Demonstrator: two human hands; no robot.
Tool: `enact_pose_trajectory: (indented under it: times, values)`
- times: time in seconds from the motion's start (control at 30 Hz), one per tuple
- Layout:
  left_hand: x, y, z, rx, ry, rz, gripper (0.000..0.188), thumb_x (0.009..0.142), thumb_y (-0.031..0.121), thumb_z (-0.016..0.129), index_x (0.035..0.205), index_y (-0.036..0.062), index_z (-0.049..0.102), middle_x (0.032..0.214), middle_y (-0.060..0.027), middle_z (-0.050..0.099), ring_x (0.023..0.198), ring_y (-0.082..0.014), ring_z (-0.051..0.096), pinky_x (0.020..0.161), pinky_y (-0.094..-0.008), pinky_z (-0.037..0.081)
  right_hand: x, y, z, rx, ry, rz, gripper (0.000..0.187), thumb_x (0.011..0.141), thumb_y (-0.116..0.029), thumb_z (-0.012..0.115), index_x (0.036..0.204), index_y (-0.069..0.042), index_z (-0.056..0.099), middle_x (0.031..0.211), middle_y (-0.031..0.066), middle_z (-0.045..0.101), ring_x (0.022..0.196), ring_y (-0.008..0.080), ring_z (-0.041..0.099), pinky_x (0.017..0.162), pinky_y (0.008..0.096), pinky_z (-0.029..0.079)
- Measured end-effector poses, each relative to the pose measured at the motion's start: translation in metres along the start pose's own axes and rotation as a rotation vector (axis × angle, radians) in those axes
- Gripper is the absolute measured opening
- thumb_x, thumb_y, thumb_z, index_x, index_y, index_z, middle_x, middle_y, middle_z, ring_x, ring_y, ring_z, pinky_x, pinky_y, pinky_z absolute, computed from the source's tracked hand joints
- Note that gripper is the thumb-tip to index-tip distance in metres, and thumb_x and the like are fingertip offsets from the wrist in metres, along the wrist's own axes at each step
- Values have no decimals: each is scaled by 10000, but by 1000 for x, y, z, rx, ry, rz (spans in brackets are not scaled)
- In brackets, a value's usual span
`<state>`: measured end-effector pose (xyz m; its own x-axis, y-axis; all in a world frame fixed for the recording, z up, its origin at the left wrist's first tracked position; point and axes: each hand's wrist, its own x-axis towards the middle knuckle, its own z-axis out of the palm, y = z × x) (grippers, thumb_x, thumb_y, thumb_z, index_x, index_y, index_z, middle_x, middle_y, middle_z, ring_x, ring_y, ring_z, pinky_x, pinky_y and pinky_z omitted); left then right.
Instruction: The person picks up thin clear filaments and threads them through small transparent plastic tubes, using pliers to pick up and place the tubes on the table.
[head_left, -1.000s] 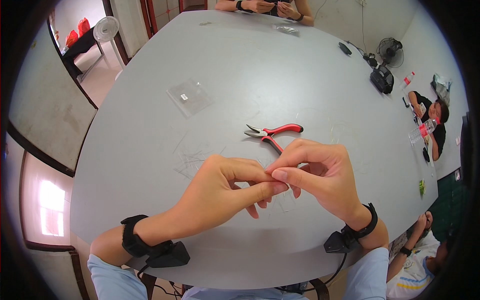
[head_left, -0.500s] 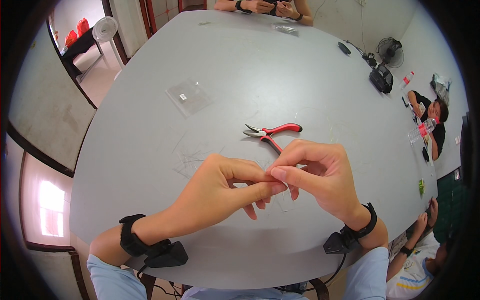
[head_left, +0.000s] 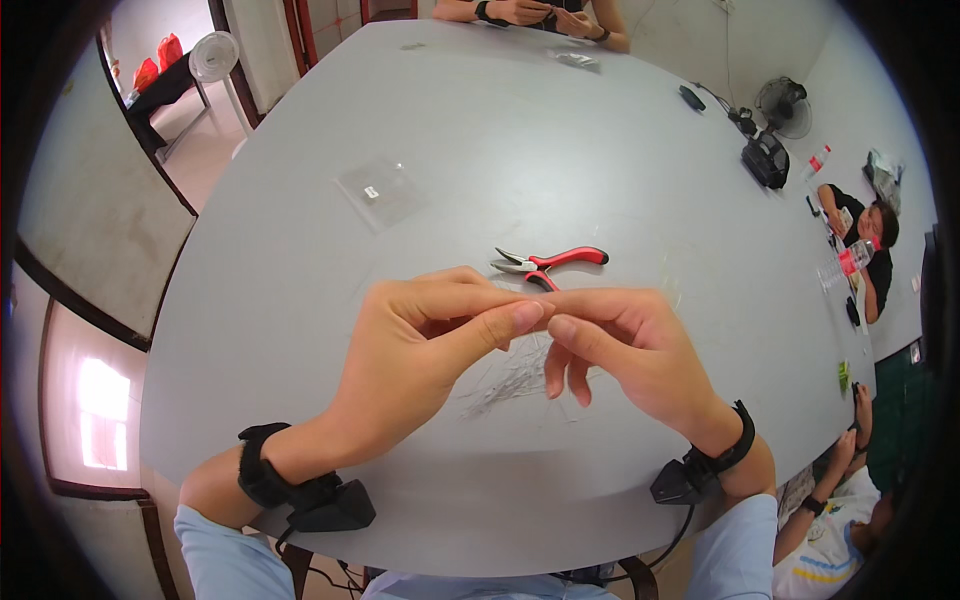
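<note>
My left hand (head_left: 420, 345) and my right hand (head_left: 635, 335) meet fingertip to fingertip over the near half of the table. The thumb and forefinger of each are pinched together. Whatever lies between them is too small or too hidden to make out. Under and between the hands is a loose heap of thin, silvery wire-like pins (head_left: 510, 385). Just beyond the fingers rest pliers (head_left: 550, 262) with red and black handles, their jaws apart and pointing left; my hands partly cover the lower handle.
A clear plastic bag (head_left: 382, 195) with a small white label lies farther off on the grey table (head_left: 300, 270). At the far edge, another person's hands (head_left: 550, 15) work near another small bag (head_left: 575, 62). Black devices (head_left: 765, 160), a fan (head_left: 783, 105) and bottles (head_left: 850, 258) stand along the right.
My left hand has turned more upright and shifted slightly left, its fingers curling in. The right forefinger has straightened toward the left fingertips. More of the pin heap shows below; the pliers stay put.
</note>
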<state>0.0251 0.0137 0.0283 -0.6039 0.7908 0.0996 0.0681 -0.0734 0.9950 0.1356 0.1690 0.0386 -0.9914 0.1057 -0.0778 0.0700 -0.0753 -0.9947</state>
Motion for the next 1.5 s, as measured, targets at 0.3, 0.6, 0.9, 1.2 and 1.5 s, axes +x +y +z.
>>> enact_pose_trajectory:
  times: [0.3,0.6,0.9,1.2,1.5]
  values:
    - [2,-2,-4,-55,19,61,144,836,143,635,906,39,706,736,-26,610,588,-52,478,510,-186,362,15,2,-4,22,-73,112,182,878,-129,574,947,17,659,783,53,630,597,90,565,511,207,437]
    - [4,7,-12,-68,-14,30,238,893,190,556,901,-14,678,685,-40,597,514,-80,501,478,-203,400,20,-9,-2,-425,14,-157,85,820,-86,631,829,-22,687,725,31,591,575,81,518,497,217,384]
    - [8,19,-22,-254,112,166,311,942,251,478,1071,-6,598,858,-77,658,837,-178,664,699,-219,533,17,-11,-12,-760,-35,-269,61,789,-66,657,823,-26,686,703,33,574,558,88,460,511,232,355]
    - [21,9,-44,-172,260,295,292,927,226,508,1074,-5,608,953,-102,654,914,-191,645,814,-235,512,22,-2,-13,-436,-160,168,152,817,-179,639,791,-40,695,553,-20,506,522,42,426,465,200,298]
    - [30,12,-52,-204,421,225,259,899,168,554,992,-64,620,891,-157,654,869,-237,656,809,-258,523,23,20,-20,-184,-357,234,174,850,-135,594,758,-2,657,605,3,555,492,60,417,449,201,302]
